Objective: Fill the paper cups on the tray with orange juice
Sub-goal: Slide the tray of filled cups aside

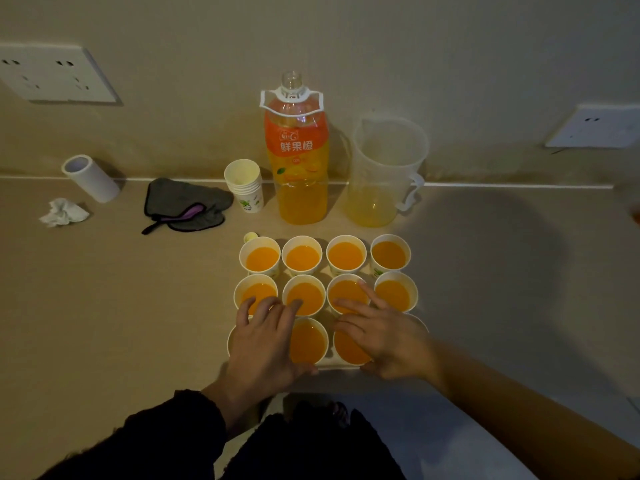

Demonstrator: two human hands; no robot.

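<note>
Several white paper cups (302, 258) filled with orange juice stand in rows on a pale tray (339, 367) near the counter's front edge. My left hand (265, 344) lies over the front-left cups with fingers spread, thumb at the tray's front edge. My right hand (382, 336) lies over the front-right cups, fingers straight and reaching over the middle row, thumb at the tray's front rim. Both hands hide the front corner cups. An uncapped orange juice bottle (300, 157) stands behind the tray, about half full.
A clear plastic pitcher (384, 174) with a little juice stands right of the bottle. A stack of spare cups (245, 187), a grey cloth (183, 204), a tape roll (90, 178), a crumpled tissue (64, 212) and a yellow cap (249, 236) lie to the left. The wall is close behind.
</note>
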